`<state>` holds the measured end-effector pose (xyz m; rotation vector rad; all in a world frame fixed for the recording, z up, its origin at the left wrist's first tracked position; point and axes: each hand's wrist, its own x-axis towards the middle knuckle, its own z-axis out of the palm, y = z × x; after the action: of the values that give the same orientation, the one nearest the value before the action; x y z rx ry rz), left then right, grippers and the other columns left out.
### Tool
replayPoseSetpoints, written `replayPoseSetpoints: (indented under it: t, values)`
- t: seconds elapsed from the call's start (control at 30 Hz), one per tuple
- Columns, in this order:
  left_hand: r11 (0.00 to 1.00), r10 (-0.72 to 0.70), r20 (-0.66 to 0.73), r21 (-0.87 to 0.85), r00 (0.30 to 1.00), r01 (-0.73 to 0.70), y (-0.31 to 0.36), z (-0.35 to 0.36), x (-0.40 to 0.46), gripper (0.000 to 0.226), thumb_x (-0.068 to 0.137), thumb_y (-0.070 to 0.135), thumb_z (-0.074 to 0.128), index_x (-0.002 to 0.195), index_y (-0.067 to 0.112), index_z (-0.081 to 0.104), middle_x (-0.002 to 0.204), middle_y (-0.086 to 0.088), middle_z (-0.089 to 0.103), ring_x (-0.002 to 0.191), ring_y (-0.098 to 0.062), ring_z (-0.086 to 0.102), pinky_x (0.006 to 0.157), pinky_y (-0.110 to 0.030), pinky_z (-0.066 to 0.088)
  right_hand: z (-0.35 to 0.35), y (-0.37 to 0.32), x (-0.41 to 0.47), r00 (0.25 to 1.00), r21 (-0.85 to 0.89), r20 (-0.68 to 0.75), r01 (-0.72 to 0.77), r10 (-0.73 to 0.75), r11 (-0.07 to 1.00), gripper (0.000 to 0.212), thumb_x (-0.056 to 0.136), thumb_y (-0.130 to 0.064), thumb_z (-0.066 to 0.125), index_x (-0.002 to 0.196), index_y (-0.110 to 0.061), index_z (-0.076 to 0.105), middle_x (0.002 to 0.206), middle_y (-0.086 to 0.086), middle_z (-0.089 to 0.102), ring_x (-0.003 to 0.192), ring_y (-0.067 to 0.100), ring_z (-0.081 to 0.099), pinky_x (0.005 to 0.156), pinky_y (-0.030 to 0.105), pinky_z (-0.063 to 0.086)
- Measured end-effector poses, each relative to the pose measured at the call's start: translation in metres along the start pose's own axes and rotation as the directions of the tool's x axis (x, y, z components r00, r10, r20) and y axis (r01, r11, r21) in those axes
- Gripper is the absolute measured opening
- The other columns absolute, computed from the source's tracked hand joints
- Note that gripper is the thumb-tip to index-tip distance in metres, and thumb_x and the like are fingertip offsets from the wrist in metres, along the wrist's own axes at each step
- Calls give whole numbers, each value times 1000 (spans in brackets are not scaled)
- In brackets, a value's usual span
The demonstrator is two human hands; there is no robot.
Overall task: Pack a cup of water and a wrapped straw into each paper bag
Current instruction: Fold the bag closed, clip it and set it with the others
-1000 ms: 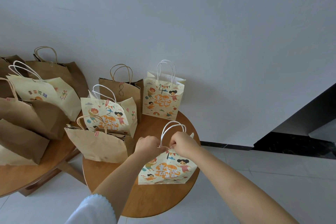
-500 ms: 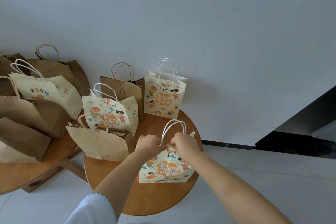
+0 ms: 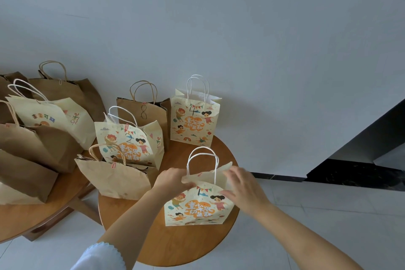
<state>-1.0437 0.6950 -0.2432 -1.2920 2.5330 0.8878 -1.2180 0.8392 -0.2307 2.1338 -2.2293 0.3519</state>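
Standing on the round table (image 3: 166, 245), near edge, the printed paper bag (image 3: 197, 206) sits between both hands. Left hand (image 3: 173, 180) pinches its left rim; right hand (image 3: 243, 186) holds the right rim, fingers loosely curled, mouth spread.

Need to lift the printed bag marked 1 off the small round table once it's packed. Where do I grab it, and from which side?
Take the printed bag marked 1 by its twin white rope handles, coming straight down from above. They stand upright in loops clear of the mouth, which the left hand and right hand hold at its rim. The thin paper walls would likely crumple.
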Motion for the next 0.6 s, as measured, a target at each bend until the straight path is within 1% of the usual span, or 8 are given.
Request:
replayPoseSetpoints:
  t: [0.07,0.1,0.17,0.2,0.3,0.43,0.5,0.6]
  values:
    - [999,17,-10,28,1000,-17,-3,0,-1,53,85,51,62,129,24,57,117,6,64,95,-10,60,70,-18,50,-2,18,1,988,-108,105,-98,109,989,103,53,-67,78,131,-9,45,136,6,44,113,25,60,87,36,56]
    - [999,20,-14,51,1000,-19,-3,0,-3,55,85,51,62,132,24,54,122,6,62,103,-12,59,78,-21,51,-4,25,3,967,-158,209,-118,150,980,120,58,-72,71,146,-4,27,155,8,22,138,29,36,105,44,42]
    - [995,22,-3,96,1000,-21,-3,-2,-7,56,87,48,62,135,24,50,128,5,59,113,-14,56,85,-24,49,-10,31,10,887,-192,424,-107,181,976,129,68,-76,59,149,-7,-13,152,0,-25,142,20,-18,118,42,4]
    - [993,20,11,114,1000,-21,-3,-2,-9,55,88,46,62,136,23,49,128,4,59,113,-14,56,84,-24,48,-13,30,15,857,-212,487,-73,170,974,126,70,-75,57,149,-10,-18,151,-1,-29,141,18,-24,117,41,-3]
    - [989,5,37,150,999,-11,-2,-1,-12,45,91,38,61,132,21,53,123,3,61,109,-14,57,82,-22,48,-16,26,29,820,-256,558,22,130,966,115,74,-68,61,152,-13,-3,160,7,5,148,23,1,118,47,-2]
    - [989,-14,30,150,999,10,-2,4,-15,38,94,33,57,130,19,56,122,1,61,110,-14,58,84,-22,48,-11,22,34,830,-235,550,50,91,971,82,81,-50,67,143,-11,30,134,8,52,123,26,49,112,41,25]
    - [989,-20,21,149,1000,17,-1,5,-18,39,95,33,55,131,19,55,124,1,61,111,-14,57,84,-21,47,-9,22,32,846,-202,529,54,63,978,56,85,-45,65,127,-11,48,120,7,59,107,26,57,97,35,38]
    - [990,-28,6,140,1000,27,1,7,-21,39,95,34,54,132,19,55,125,1,61,111,-14,57,83,-21,47,-10,21,28,851,-167,523,37,57,985,42,90,-41,59,118,-9,55,112,7,59,100,25,58,83,31,41]
